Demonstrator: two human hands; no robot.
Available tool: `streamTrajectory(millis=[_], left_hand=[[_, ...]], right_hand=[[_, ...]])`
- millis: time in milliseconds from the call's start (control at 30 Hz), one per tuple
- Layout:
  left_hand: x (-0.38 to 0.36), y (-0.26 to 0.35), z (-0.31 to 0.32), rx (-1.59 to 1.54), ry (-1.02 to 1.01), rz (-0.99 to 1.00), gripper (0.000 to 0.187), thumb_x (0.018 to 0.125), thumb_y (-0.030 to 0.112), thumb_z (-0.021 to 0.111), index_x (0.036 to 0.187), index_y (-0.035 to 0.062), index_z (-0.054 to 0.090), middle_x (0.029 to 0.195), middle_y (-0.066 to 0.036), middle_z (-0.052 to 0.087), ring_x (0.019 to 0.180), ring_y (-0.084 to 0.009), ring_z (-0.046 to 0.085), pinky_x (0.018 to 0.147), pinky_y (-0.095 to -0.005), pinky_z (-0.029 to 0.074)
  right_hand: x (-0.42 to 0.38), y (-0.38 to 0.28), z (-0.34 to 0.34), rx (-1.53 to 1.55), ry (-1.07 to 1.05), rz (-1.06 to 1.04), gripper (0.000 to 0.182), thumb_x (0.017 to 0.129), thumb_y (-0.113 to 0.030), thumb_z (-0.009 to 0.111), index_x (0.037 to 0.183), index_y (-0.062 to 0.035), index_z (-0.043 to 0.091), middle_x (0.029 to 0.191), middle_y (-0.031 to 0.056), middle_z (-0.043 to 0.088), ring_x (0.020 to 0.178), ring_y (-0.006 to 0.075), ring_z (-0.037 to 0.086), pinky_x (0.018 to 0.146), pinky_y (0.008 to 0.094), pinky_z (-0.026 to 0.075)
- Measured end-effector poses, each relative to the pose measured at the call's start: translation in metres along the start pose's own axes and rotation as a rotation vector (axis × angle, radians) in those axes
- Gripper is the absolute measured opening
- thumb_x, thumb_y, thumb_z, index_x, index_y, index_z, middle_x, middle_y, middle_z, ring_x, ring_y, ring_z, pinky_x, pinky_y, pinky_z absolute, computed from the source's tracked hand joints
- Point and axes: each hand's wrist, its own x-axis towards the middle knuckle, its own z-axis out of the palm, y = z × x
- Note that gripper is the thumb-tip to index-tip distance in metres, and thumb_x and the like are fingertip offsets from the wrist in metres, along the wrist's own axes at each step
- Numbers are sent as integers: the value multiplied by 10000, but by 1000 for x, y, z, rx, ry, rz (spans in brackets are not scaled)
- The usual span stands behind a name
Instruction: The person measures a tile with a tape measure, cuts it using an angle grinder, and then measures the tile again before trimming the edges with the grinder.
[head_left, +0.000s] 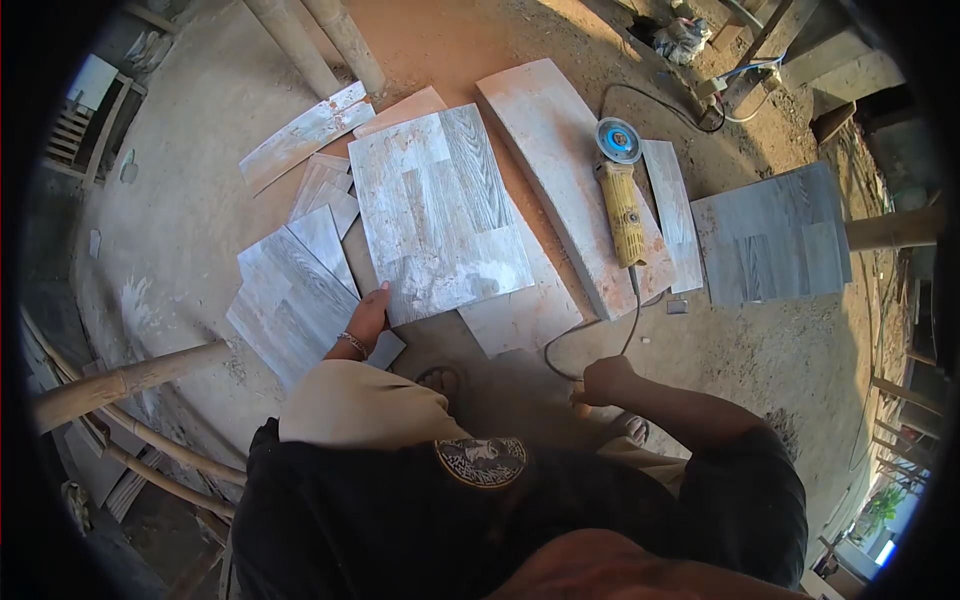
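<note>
While the left hand [368, 318] grips the corner of a flat, dusty, wood-grain tile [430, 205] at eleven o'clock, the right hand [607, 382] curls its fingers at four, any hold unclear. At two, a yellow grinder [623, 215] lies on a thick slab [560, 180]; at one, a crumpled plastic bag [683, 40], contents indistinct.

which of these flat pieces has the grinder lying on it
The long, thick slab just right of the big wood-patterned tile. Its side looks thicker, and no other piece has the grinder on it.

Bare floor [735, 350] gives the right hand [608, 381] passage to its right; ahead, the grinder [624, 215] and its looping cord [637, 310] obstruct.
</note>
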Motion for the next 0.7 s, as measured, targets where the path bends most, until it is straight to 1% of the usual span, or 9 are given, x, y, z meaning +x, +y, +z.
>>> streamTrajectory(millis=[67,100,200,333,400,433,500,600,700], left_hand=[[-13,12,18,-201,-86,185,592,1045,463,537,1294,-72,584,1209,-187,681,1077,-275,655,948,-390,505],[12,-5,17,-615,-108,-112,523,1055,413,538,1337,-27,552,1193,-125,691,1066,-310,681,930,-466,546],[17,-7,12,-629,-10,-128,478,1056,388,542,1299,-22,582,1223,-132,692,1083,-292,682,944,-478,549],[-43,77,-17,-687,-96,-112,437,1045,379,561,1254,-1,618,1174,-125,717,1055,-265,701,899,-450,571],[-67,125,-36,-762,-83,-34,366,1040,303,561,1236,0,618,1117,-133,729,954,-248,740,766,-393,629],[-65,137,-49,-762,-79,-17,366,1040,303,561,1236,0,618,1117,-133,729,954,-248,740,766,-393,629],[-59,156,-76,-926,-267,53,312,1024,245,573,1189,-16,616,1064,-147,736,869,-237,751,654,-324,651],[-58,182,-85,-997,-297,100,296,1010,208,582,1149,-52,606,1021,-169,737,810,-236,753,590,-263,646],[-62,186,-85,-1019,-284,117,306,1009,201,580,1125,-82,600,1011,-189,733,843,-258,755,635,-273,662]], right_hand=[[7,0,14,8,38,33,645,869,-689,608,1012,-83,776,1049,117,759,1005,285,729,818,443,566],[12,-1,17,10,75,12,611,884,-654,618,1019,-77,769,1055,121,757,1006,288,729,822,439,567],[12,-6,18,46,197,-20,552,910,-588,632,1041,-63,744,1055,134,751,1004,302,727,827,442,568],[9,-11,17,149,386,-76,519,927,-537,637,1078,-43,684,1045,154,736,999,330,715,839,467,562],[13,-10,20,160,406,-104,517,926,-529,639,1103,-44,663,1059,159,727,1010,341,707,851,476,557],[14,-10,22,159,399,-119,511,928,-523,637,1106,-45,664,1070,159,726,1015,340,706,855,475,556],[19,-10,29,150,380,-129,500,931,-511,636,1117,-47,666,1090,161,724,1016,339,707,855,475,557],[20,-14,37,139,386,-150,497,924,-505,643,1121,-49,667,1095,161,725,1019,339,707,854,471,560],[18,-18,38,139,324,-165,503,929,-497,634,1134,-38,656,1083,178,722,1025,351,704,857,481,560]])
